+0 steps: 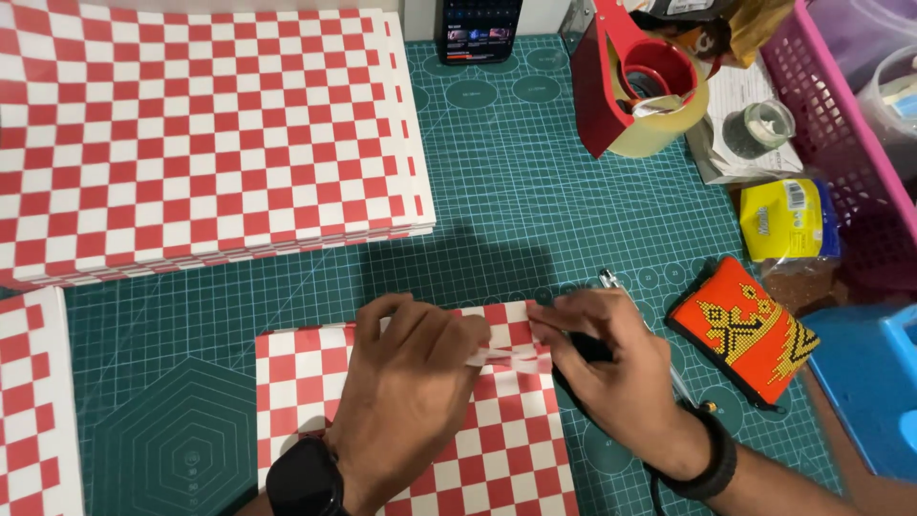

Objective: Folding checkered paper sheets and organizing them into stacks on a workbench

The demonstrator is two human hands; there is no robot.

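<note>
On the green cutting mat (535,220), below the big stack of checked sheets (201,134), lies a folded checked paper (420,430), its lower edge cut off. Left hand (406,387) and right hand (611,368) pinch its top edge; their fingertips hide the fold.

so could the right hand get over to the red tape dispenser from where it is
Probably yes. The right hand is pinching the folded checkered paper with the left hand, and only bare green cutting mat lies between it and the red tape dispenser.
</note>
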